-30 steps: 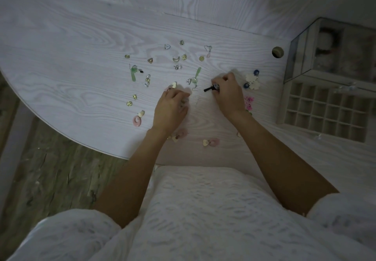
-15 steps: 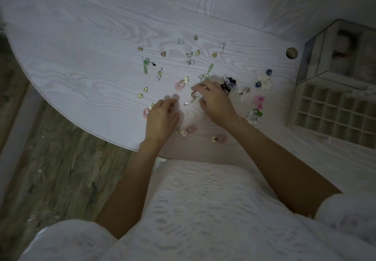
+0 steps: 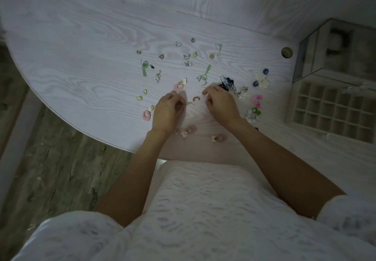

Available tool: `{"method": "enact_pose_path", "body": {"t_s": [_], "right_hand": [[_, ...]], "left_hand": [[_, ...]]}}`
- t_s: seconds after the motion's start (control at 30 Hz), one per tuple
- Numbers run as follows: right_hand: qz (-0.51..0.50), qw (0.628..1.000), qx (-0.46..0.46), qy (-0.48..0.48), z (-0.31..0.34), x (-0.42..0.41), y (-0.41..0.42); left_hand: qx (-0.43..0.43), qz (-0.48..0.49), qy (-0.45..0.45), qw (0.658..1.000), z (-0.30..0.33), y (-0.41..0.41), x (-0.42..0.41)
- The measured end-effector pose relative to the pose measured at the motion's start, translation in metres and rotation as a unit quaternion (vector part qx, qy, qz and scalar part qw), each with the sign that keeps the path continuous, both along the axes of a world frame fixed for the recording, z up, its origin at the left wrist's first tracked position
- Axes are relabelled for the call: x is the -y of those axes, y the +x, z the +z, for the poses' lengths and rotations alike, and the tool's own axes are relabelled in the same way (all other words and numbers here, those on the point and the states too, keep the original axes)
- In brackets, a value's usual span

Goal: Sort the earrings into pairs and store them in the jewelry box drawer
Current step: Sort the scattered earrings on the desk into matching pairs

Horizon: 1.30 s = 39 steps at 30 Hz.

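Many loose earrings lie scattered on the white wood-grain table (image 3: 91, 81). My left hand (image 3: 166, 112) has its fingers curled and pinches a small silvery earring (image 3: 188, 103) at its fingertips. My right hand (image 3: 221, 104) is curled too, thumb and forefinger pinching a tiny earring (image 3: 207, 99). A small gold hoop earring (image 3: 196, 98) lies on the table between both hands. Pink ring earrings (image 3: 179, 86) lie just beyond my left hand, with another pink ring earring (image 3: 146, 115) to its left. The jewelry box drawer (image 3: 333, 110), a grid of small compartments, stands pulled out at the right.
A glass-walled jewelry box (image 3: 335, 51) stands behind the drawer. Green bar earrings (image 3: 207, 71), a blue-and-white earring (image 3: 228, 82), white flower earrings (image 3: 262, 79) and a pink bow earring (image 3: 256, 99) lie around my right hand. A cable hole (image 3: 286, 52) is in the table. The curved table edge (image 3: 97, 138) drops to the floor at the left.
My right hand left the black earring and came in toward the middle. Both hands now work close together at the small hoop. The view has shifted slightly.
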State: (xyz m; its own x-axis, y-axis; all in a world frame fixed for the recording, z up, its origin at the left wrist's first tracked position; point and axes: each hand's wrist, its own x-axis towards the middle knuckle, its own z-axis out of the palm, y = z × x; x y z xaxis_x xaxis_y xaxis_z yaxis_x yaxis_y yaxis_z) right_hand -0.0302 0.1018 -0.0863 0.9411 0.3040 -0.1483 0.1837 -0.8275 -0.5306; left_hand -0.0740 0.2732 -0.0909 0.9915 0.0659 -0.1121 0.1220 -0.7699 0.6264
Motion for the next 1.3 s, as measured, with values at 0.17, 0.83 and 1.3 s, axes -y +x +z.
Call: {"method": "enact_pose_path", "body": {"t_s": [0.17, 0.83, 1.3], "right_hand": [[0.047, 0.999, 0.011, 0.014, 0.006, -0.012, -0.001], [0.097, 0.994, 0.048, -0.025, 0.003, -0.017, 0.000], [-0.047, 0.995, 0.083, -0.006, 0.023, 0.008, 0.060]], "left_hand": [[0.005, 0.004, 0.029, 1.000, -0.001, -0.006, -0.011], [0.031, 0.007, -0.006, 0.999, -0.006, -0.010, -0.004], [0.059, -0.006, -0.001, 0.998, -0.005, -0.004, -0.002]]}}
